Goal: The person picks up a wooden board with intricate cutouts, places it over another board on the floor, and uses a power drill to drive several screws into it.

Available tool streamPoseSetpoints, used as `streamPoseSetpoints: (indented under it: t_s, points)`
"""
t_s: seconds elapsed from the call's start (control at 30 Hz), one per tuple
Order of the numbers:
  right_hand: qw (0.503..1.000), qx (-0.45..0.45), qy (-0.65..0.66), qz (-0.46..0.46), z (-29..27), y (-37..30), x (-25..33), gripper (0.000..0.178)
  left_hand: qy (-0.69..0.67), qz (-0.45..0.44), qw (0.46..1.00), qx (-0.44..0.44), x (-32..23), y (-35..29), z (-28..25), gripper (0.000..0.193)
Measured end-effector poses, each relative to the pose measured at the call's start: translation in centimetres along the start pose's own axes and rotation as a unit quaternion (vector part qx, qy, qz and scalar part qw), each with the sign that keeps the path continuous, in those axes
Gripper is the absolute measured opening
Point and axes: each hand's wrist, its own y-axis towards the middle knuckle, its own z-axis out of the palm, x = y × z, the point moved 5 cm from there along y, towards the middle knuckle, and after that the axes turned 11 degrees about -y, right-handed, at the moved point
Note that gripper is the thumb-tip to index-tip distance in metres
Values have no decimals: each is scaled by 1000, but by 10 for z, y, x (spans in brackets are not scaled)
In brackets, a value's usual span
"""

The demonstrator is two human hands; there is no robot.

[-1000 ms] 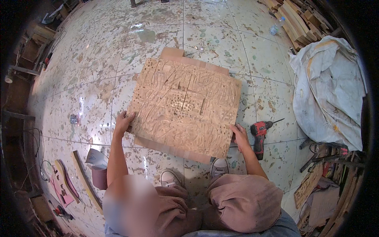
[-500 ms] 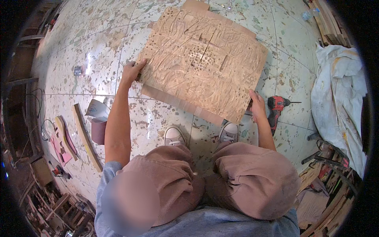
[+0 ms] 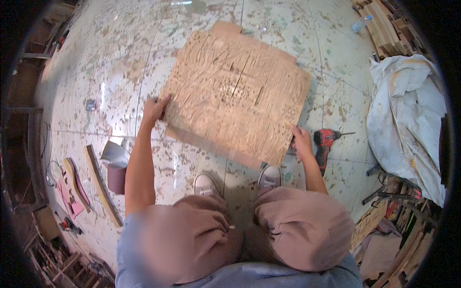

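Note:
A square wooden panel [image 3: 206, 81], covered in carved grooves and small holes, is held between my two hands, turned at an angle. Another wooden piece [image 3: 201, 145] shows beneath it, sticking out along its near and far edges. My left hand [image 3: 156, 108] grips the panel's left edge, thumb on top and fingers hidden below. At the lower right edge, my right hand [image 3: 301, 141] is closed on it in the same way. Just right of that hand lies a red and black cordless drill [image 3: 326, 138], its bit pointing right.
On the left floor are a roll of sandpaper [image 3: 116, 178], a curved wood strip [image 3: 100, 185] and pink pieces [image 3: 72, 197]. To the right are a white sheet [image 3: 406, 120] and stacked boards [image 3: 382, 29]. My shoes [image 3: 206, 185] stand close to the panel's near edge.
The panel, both hands and the floor around them sit lower and slightly further left in the picture. The panel's tilt toward me looks changed; both hands keep their hold.

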Motion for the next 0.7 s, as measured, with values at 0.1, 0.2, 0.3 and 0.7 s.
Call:
streamPoseSetpoints:
  t_s: [0.1, 0.2, 0.3, 0.7]
  points:
    - [1000, -15, 9, -14, 0, 3, -2, 46, 14, -5, 1000, -10, -3, 3, 3, 64]
    - [999, -25, -3, -25, -5, 6, -8, 47, -18, -31, 999, 16, -2, 1, 9, 64]
    - [999, -21, 12, -32, -6, 9, -10, 47, -21, -7, 1000, 9, -1, 5, 10, 66]
    - [999, -7, 43, -5, 2, -9, 6, 39, 24, 25, 999, -11, 0, 3, 8, 72]
